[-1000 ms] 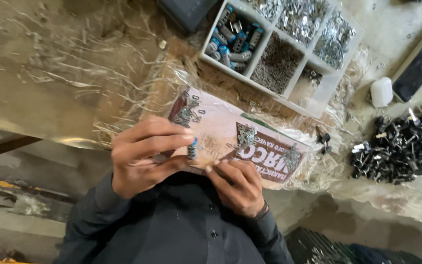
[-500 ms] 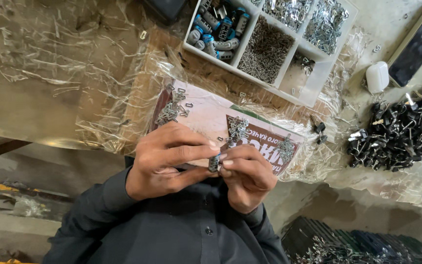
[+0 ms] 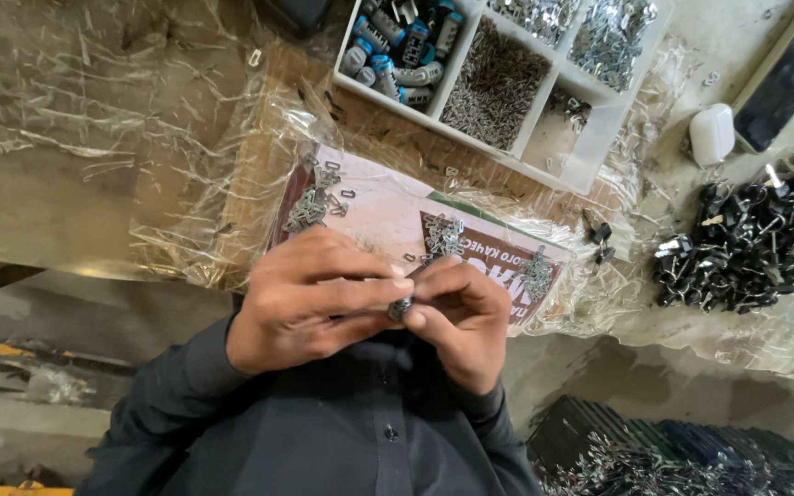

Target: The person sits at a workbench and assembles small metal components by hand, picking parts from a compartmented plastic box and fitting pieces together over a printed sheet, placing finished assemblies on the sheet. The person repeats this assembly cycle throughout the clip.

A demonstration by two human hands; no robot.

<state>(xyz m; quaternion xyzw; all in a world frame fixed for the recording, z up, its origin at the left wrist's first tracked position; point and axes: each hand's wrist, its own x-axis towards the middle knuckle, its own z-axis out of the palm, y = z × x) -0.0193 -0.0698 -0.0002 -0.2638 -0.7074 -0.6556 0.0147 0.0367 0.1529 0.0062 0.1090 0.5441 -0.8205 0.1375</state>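
Metal part [image 3: 399, 309] mostly hidden between fingers [image 3: 374, 287].

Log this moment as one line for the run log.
left hand: pinching small metal part | right hand: pinching same part | below: printed card with clip piles | behind: sorting tray

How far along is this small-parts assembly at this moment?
Done: a heap of dark assembled-looking pieces lies at one side, though I cannot confirm they are finished. In hand: the left hand and right hand pinch one small metal part together. Left: loose metal clips on the printed card, and the compartment tray looks well stocked.
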